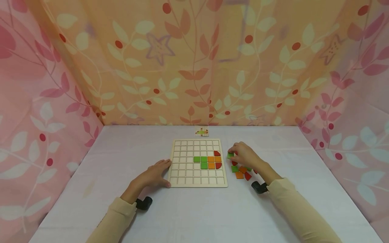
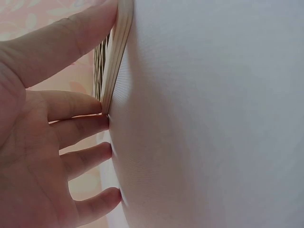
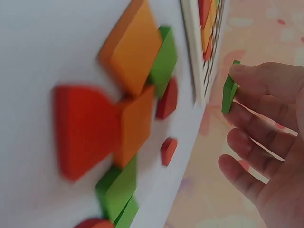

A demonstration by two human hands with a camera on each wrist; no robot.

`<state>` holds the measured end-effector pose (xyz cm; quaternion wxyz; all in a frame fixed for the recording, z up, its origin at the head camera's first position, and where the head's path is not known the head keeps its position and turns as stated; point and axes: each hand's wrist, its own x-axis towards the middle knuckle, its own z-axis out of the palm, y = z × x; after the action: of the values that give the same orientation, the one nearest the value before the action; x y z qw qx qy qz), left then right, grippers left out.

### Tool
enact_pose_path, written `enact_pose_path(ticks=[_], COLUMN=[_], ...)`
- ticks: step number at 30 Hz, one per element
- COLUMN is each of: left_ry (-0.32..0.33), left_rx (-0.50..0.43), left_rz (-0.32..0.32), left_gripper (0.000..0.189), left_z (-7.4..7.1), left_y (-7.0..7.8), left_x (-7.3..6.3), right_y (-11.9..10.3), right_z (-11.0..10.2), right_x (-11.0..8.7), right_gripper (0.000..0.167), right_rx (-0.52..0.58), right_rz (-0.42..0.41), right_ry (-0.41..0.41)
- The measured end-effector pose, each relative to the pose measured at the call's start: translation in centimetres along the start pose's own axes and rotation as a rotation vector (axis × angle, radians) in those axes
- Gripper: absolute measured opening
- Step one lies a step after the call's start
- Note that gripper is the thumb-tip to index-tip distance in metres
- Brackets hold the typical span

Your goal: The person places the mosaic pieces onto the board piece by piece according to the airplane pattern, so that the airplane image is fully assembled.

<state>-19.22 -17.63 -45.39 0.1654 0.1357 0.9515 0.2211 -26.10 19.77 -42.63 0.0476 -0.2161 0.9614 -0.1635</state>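
Note:
My left hand (image 1: 155,173) lies against the left edge of a wooden grid board (image 1: 179,184), thumb near its front corner. In the left wrist view, its fairly straight fingers (image 2: 78,130) touch the board's side and the white surface. Green, orange and red tiles fill several cells at the board's middle right. Just right of the board, my right hand (image 1: 247,156) pinches a green tile (image 3: 228,90) between thumb and fingers, raised off the table. Loose orange (image 3: 133,47), red (image 3: 85,130) and green tiles (image 3: 118,190) lie near this hand, some overlapping.
A small pattern card (image 1: 202,131) lies behind the board on the white tabletop (image 1: 127,145). Floral cloth (image 1: 194,67) stands at the back and both sides. Black wrist cameras (image 1: 144,203) sit beneath both wrists.

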Motion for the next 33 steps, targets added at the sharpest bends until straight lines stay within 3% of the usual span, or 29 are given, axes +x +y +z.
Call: enact_pose_path(ticks=[6, 33], left_ry=[-0.007, -0.009], left_rx=[0.014, 0.006], left_rz=[0.005, 0.027], left_gripper=[0.095, 0.095], left_z=[0.0, -0.1], left_y=[0.0, 0.2], left_x=[0.2, -0.2], right_y=[-1.6, -7.9], right_z=[0.2, 2.9], right_x=[0.7, 3.2], right_gripper=[0.028, 0.02], right_rx=[0.025, -0.001], right_rz=[-0.001, -0.224], right_ry=[-0.018, -0.007])
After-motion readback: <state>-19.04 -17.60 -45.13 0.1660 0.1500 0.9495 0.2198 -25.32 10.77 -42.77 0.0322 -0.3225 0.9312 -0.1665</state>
